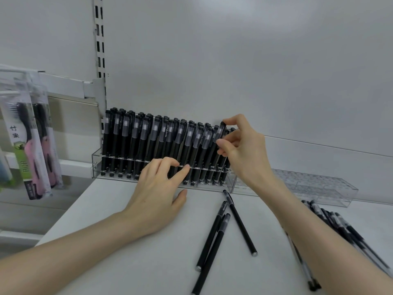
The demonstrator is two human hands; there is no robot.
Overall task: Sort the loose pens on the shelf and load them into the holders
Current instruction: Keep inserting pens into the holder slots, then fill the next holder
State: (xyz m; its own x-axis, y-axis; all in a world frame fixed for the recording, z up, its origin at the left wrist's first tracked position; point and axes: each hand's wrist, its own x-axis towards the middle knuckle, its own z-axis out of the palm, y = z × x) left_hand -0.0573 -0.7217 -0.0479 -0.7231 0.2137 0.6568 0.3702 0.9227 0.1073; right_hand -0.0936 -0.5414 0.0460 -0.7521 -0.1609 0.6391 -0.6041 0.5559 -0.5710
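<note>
While the right hand [240, 150] pinches a black capped pen [220, 130] near its cap at the right end of the clear acrylic holder [96, 165], ease it straight down into a free slot. The left hand [157, 188], fingers loosely extended and gripping nothing, touches the holder's front and should brace it. Three loose pens [212, 237] lie just before the holder.

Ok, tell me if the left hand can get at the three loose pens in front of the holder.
Probably yes. The left hand rests empty against the holder, and bare shelf lies between it and the pens. The right hand grips another pen.
</note>
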